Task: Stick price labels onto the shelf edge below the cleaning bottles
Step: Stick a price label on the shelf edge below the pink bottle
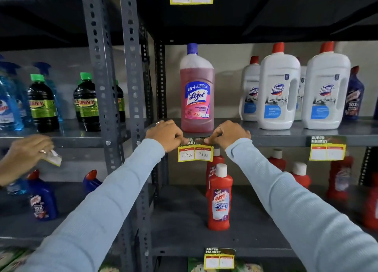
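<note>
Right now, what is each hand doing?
Left hand: closed, pressing the price label at its top left corner.
Right hand: closed, pressing its top right corner.

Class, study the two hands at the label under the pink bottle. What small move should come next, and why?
Probably press and smooth the top strip of the yellow-bordered price label along the grey metal shelf edge. The left hand and right hand pinch its top corners against that edge, below the pink Lizol bottle, while its lower part hangs free.
</note>
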Demonstrator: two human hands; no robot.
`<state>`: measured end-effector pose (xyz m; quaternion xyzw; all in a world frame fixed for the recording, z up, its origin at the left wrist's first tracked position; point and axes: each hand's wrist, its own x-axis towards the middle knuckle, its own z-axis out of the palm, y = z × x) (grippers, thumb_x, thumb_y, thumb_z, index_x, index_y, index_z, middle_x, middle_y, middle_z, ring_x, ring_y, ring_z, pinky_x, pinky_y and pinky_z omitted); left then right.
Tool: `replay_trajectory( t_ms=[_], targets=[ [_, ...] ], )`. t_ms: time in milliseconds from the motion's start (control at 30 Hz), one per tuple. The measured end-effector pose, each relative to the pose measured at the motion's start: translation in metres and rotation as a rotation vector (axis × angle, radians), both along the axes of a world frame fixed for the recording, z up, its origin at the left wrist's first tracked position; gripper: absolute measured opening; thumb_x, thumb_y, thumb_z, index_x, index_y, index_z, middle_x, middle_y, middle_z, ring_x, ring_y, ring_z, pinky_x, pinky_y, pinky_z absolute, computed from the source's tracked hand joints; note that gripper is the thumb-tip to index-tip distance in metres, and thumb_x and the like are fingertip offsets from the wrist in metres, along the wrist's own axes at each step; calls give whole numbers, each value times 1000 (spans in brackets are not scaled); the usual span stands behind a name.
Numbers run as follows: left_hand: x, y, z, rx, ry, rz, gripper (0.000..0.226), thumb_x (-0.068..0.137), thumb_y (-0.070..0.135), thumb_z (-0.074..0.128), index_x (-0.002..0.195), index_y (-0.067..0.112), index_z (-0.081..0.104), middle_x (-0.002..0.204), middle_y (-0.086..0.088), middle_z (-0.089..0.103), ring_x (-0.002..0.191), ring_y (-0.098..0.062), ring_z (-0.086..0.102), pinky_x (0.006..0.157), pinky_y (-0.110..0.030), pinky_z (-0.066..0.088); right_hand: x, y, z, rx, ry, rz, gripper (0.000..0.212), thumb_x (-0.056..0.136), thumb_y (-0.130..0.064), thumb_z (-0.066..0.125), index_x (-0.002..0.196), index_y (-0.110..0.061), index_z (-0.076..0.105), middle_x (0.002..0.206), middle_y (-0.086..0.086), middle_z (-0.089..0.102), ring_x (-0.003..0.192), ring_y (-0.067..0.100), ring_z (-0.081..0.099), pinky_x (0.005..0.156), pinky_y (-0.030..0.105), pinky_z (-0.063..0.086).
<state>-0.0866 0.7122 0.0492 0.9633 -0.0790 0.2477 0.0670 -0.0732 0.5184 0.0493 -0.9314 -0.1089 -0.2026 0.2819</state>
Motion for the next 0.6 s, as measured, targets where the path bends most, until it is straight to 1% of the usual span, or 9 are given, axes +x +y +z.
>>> replay_trajectory(
  t_ms=[100,133,200,267,333,400,467,533,600],
  targets=[
    [2,-2,1,4,-24,36,35,79,52,60,54,28,57,96,6,51,105,-24,49,74,-37,38,1,2,1,15,-18,-44,32,66,-51,75,77,-21,74,85,1,74,80,24,64,87,44,43],
    [3,-4,0,7,-42,43,36,78,52,61,53,25,58,94,6,52,102,-24,49,72,-36,37,1,3,2,23,-29,-64,34,64,-52,76,76,-20,73,82,1,74,76,23,64,83,42,46],
    [7,-6,1,-6,-72,57,38,75,49,64,51,19,60,87,5,58,94,-23,52,67,-34,37,2,2,4,51,-52,-104,40,58,-55,78,73,-19,72,77,2,72,71,23,64,80,41,52],
    [11,-4,2,-46,-79,75,46,71,50,67,44,14,53,69,4,62,79,-22,58,60,-30,37,3,-1,5,84,-68,-130,42,52,-57,81,68,-20,69,72,0,70,69,22,64,80,44,54],
    [13,1,1,-95,-71,84,56,66,54,69,38,13,43,50,5,53,58,-19,56,52,-24,33,5,-3,6,98,-72,-118,41,49,-54,84,62,-21,64,67,-3,67,69,21,64,80,45,54],
    [12,5,0,-119,-74,79,63,63,59,71,37,13,37,43,5,46,46,-17,49,48,-22,29,6,-3,8,114,-69,-101,39,49,-50,85,60,-22,60,65,-4,65,67,19,63,76,42,55],
    [12,7,1,-122,-69,73,63,61,63,70,39,12,40,48,3,53,49,-18,53,49,-22,30,9,-2,10,130,-56,-82,37,49,-45,87,61,-22,61,66,-4,66,65,19,62,69,35,53],
    [13,9,6,-137,-33,62,59,59,66,69,45,12,49,68,-2,69,65,-22,63,54,-25,36,9,-3,10,139,-58,-67,34,50,-41,88,61,-21,63,68,-3,69,65,19,64,65,31,51],
    [13,10,10,-129,5,44,60,58,66,70,44,11,49,84,-3,75,76,-23,66,59,-29,42,8,-5,8,165,-78,-59,26,55,-35,87,60,-22,65,67,-3,69,65,18,65,67,32,54]
  ],
)
